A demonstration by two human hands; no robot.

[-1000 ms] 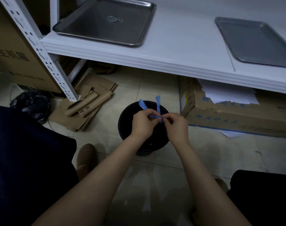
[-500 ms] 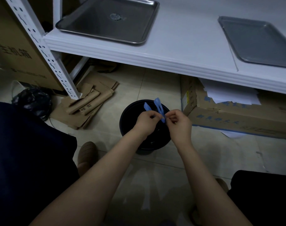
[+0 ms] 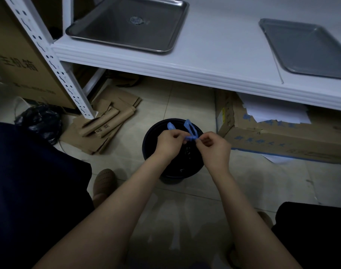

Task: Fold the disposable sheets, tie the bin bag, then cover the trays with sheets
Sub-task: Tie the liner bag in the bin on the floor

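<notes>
A round black bin (image 3: pixel 152 144) lined with a black bin bag stands on the tiled floor below the shelf. Two blue drawstring ends (image 3: pixel 190 128) stick up over its mouth. My left hand (image 3: pixel 168 143) and my right hand (image 3: pixel 214 147) both pinch the blue strings just above the bin, a small gap between them. On the white shelf (image 3: pixel 214 55) lie two bare metal trays, one at the left (image 3: pixel 127 24) and one at the right (image 3: pixel 305 49).
A cardboard box with white paper sheets (image 3: pixel 278 131) sits right of the bin under the shelf. Flattened cardboard (image 3: pixel 105 123) lies at the left by the shelf's perforated post (image 3: pixel 49 61). A tied black bag (image 3: pixel 39 121) and a large carton (image 3: pixel 14 61) stand further left.
The two blue string ends, close together half a second ago, have spread apart. My hands have drawn slightly away from each other along the strings.
</notes>
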